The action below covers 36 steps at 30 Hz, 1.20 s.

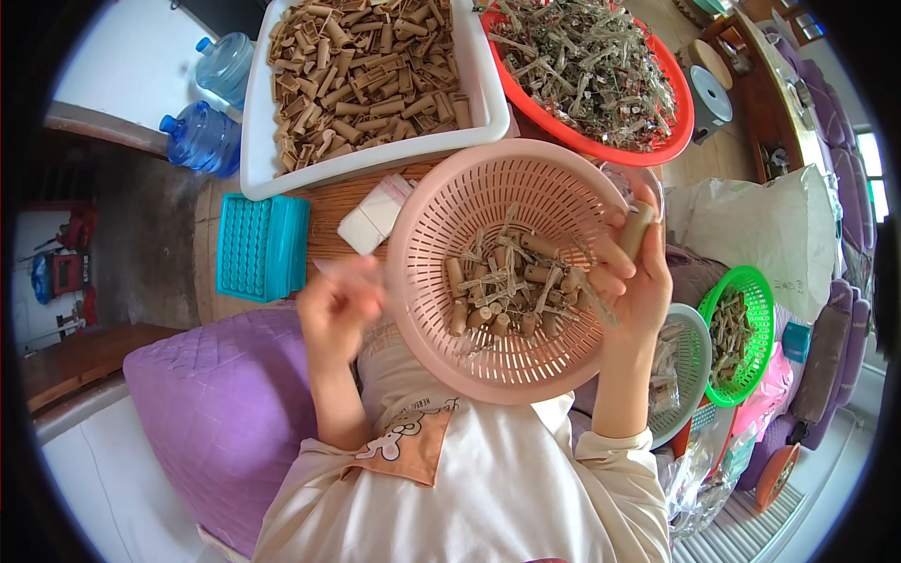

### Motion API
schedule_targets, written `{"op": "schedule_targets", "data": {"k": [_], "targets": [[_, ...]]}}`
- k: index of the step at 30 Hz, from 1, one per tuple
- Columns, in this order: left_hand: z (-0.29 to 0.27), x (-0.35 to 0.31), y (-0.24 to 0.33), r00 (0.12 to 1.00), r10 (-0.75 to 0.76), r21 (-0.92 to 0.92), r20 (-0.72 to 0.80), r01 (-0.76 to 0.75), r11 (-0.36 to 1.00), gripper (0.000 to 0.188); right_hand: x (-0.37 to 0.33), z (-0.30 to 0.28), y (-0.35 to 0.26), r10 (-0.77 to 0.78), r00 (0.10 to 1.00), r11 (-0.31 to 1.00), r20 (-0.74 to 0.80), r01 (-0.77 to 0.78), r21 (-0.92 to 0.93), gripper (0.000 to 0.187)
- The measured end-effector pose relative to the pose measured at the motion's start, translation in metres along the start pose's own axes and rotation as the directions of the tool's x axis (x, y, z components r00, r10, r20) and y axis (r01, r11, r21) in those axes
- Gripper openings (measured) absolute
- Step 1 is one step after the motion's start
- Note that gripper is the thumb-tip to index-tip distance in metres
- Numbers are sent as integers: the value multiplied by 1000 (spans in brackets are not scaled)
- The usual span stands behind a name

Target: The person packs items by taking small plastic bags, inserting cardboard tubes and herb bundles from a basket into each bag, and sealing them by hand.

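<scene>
My right hand is closed round a short tan cylinder, held upright above the right rim of a pink slotted plastic basket. Pale strands hang beside its fingers. Inside the basket lies a heap of similar tan cylinders with stringy fibres among them. My left hand is just off the basket's left side, its fingers bent and smeared by motion. A thin pale scrap shows at its fingertips, too blurred to name.
Beyond the basket stand a white tray of tan half-tube pieces and a red basket of tangled clear-and-metallic bits. White paper pieces and a teal ridged box are at left. Green and grey baskets stand right.
</scene>
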<state>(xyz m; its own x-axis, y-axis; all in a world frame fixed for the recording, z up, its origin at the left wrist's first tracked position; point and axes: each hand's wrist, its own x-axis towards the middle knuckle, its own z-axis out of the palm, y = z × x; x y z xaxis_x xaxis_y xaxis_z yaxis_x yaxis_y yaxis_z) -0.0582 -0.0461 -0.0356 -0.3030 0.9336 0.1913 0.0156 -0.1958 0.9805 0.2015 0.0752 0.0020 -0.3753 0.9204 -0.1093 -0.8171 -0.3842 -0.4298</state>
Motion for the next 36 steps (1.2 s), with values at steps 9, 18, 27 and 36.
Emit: {"op": "schedule_targets", "data": {"k": [9, 18, 27, 36], "targets": [[93, -1, 16, 929, -138, -27, 344, 157, 987, 31, -9, 32, 44, 188, 969, 963, -158, -213, -165, 26], [94, 2, 5, 802, -351, -184, 483, 485, 855, 27, -12, 16, 44, 131, 991, 987, -3, -131, -98, 24], [87, 16, 20, 992, 69, 283, 104, -96, 954, 15, -20, 23, 45, -55, 997, 593, -53, -10, -805, 23], [78, 25, 24, 975, -202, 205, 90, 181, 962, 32, -24, 19, 18, -379, 924, 403, 58, 221, -888, 30]]}}
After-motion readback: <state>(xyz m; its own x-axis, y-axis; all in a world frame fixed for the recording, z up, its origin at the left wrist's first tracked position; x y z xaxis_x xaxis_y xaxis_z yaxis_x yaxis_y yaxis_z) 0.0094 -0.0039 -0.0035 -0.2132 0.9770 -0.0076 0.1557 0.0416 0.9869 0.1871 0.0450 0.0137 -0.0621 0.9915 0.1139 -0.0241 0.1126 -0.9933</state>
